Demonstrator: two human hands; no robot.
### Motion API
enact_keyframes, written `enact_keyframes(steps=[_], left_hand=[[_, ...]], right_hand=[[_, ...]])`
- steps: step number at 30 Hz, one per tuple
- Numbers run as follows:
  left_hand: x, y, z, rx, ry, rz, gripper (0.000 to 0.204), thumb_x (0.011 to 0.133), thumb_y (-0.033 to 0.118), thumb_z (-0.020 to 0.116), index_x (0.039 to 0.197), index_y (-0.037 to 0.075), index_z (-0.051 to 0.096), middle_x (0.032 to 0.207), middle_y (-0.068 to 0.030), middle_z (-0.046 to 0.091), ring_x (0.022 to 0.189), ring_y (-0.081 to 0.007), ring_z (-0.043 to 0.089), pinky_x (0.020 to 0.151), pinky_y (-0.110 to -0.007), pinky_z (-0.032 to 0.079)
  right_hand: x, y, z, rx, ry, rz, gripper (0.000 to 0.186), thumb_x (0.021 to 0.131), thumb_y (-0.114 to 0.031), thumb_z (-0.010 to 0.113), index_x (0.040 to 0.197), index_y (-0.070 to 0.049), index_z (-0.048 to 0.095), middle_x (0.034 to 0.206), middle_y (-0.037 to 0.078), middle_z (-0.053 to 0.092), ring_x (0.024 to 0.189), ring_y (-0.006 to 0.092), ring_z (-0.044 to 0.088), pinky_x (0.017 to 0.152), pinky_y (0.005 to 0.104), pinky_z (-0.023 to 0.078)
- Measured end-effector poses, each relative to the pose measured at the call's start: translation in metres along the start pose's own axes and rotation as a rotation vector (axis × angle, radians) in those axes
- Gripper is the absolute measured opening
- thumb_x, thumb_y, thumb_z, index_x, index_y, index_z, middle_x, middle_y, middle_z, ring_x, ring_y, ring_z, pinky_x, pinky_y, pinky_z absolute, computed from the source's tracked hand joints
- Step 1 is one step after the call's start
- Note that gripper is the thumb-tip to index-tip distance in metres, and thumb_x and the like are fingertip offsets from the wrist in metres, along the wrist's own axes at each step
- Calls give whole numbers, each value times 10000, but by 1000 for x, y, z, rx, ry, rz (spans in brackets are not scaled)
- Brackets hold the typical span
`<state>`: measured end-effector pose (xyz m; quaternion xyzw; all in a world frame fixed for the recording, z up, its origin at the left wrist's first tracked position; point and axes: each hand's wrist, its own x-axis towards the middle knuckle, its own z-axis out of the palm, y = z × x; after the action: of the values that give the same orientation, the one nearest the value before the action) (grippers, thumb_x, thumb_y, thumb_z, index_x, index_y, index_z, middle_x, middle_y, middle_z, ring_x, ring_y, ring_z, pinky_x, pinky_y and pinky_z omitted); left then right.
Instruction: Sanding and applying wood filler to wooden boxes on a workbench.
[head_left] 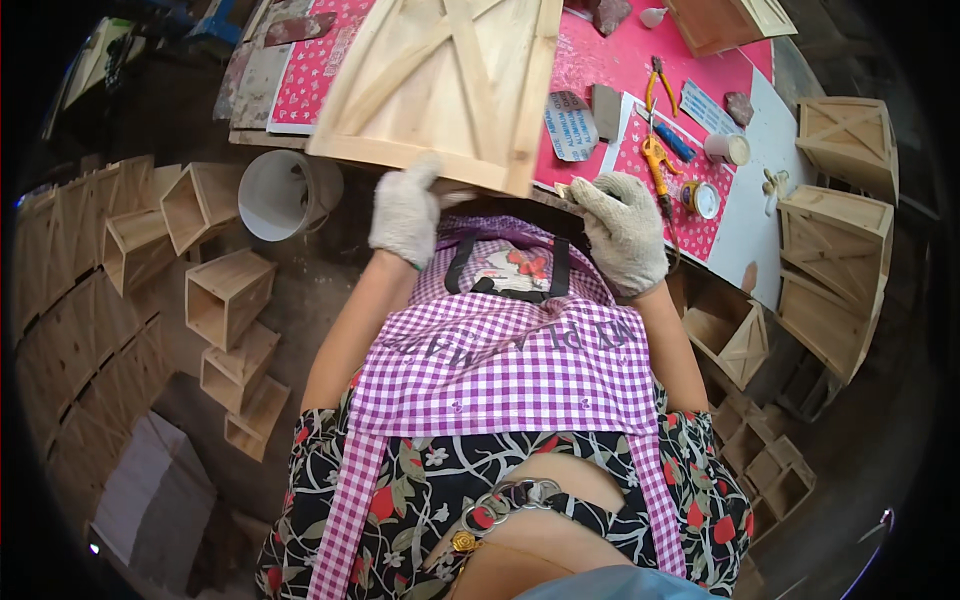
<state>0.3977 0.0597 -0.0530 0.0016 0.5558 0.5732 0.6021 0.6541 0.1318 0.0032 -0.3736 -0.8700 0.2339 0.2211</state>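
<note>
A large pale wooden piece with an X-shaped brace point(420, 95) lies on the pink-covered worktable point(690, 60). My gloved left hand point(404, 210) grips its lower edge. My gloved right hand point(620, 230) is closed just right of that piece at the table's front edge, with a small pale item at its fingertips that I cannot make out. Near it on the table are an abrasive pad point(571, 125), a grey block point(605, 112), pliers point(660, 85), a blue-handled tool point(675, 142), a yellow-handled tool point(655, 165) and small pots point(727, 149). A checked apron covers my front.
A white bucket point(330, 195) stands left of the table. Several wooden crates point(228, 300) are stacked at the left, with more at the right point(835, 230) and lower right point(775, 465). A grey covered object point(150, 490) sits at the lower left.
</note>
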Motion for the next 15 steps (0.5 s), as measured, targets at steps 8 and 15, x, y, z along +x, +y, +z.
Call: enact_keyframes(steps=[8,15], left_hand=[[10,27,-51,42,207,183,390,971,242,613,1225,-45,539,1098,-177,672,929,-298,734,721,-421,656],[8,9,-41,-9,316,325,326,952,237,660,1120,-26,567,993,-158,680,844,-262,731,681,-404,651]], right_hand=[[42,-19,35,225,-178,-228,340,773,-28,694,1104,-99,728,918,96,656,872,334,644,769,432,517],[68,-25,65,278,-252,-450,386,736,-30,692,1113,-110,712,934,113,645,864,340,635,755,445,523]])
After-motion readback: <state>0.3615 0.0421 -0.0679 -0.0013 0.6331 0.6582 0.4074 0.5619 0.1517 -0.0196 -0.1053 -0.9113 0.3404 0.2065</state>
